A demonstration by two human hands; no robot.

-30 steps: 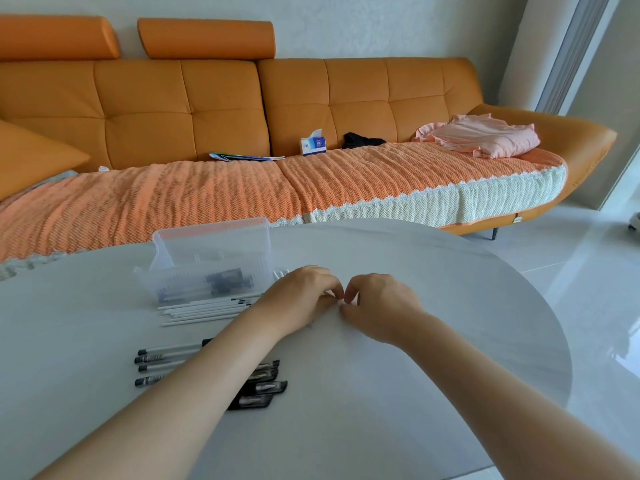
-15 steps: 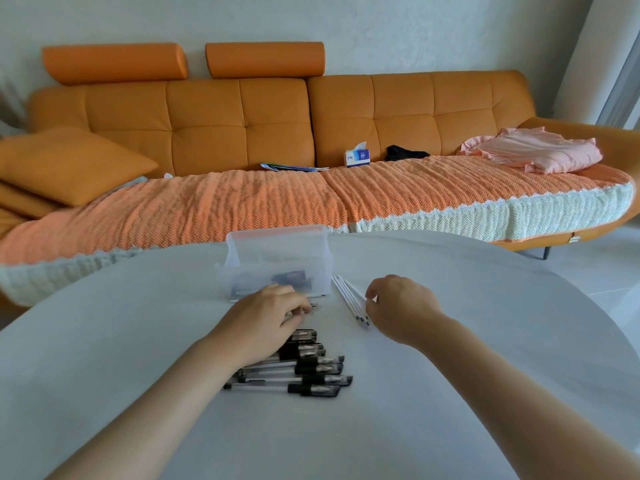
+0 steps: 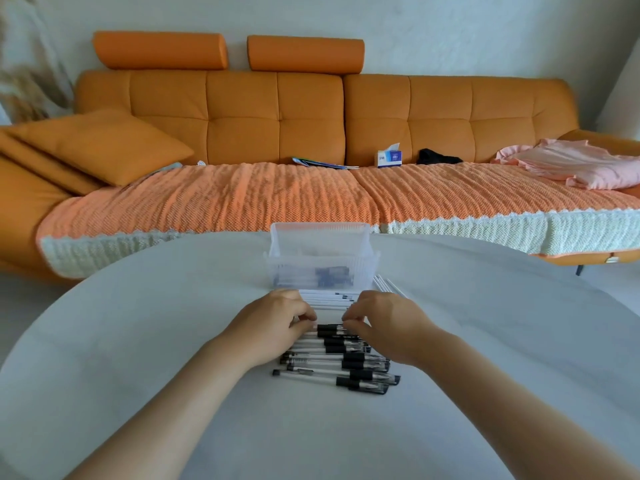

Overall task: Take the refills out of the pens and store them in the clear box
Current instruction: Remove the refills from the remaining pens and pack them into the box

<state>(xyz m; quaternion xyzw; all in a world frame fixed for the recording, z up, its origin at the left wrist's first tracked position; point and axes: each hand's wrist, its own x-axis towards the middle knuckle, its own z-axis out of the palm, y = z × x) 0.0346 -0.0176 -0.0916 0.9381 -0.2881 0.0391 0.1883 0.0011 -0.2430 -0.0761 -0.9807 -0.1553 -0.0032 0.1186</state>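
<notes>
Several clear pens with black caps (image 3: 346,370) lie in a row on the white round table (image 3: 173,341). My left hand (image 3: 273,323) and my right hand (image 3: 384,323) both pinch the farthest pen (image 3: 330,329), one at each end. Beyond it lies a row of white refills (image 3: 327,297), with a few more refills (image 3: 384,284) to the right of the clear box (image 3: 322,261). The box stands just behind them, its lid up, with dark pen parts inside.
An orange sofa (image 3: 311,116) with a knitted throw runs behind the table. On it lie a tissue box (image 3: 389,157), a magazine, a dark item, pink cloth (image 3: 571,166) and a cushion (image 3: 100,147).
The view has swung left, centring the pens. My right hand left the loose refills and came in to the farthest pen; my left hand moved onto the same pen.
</notes>
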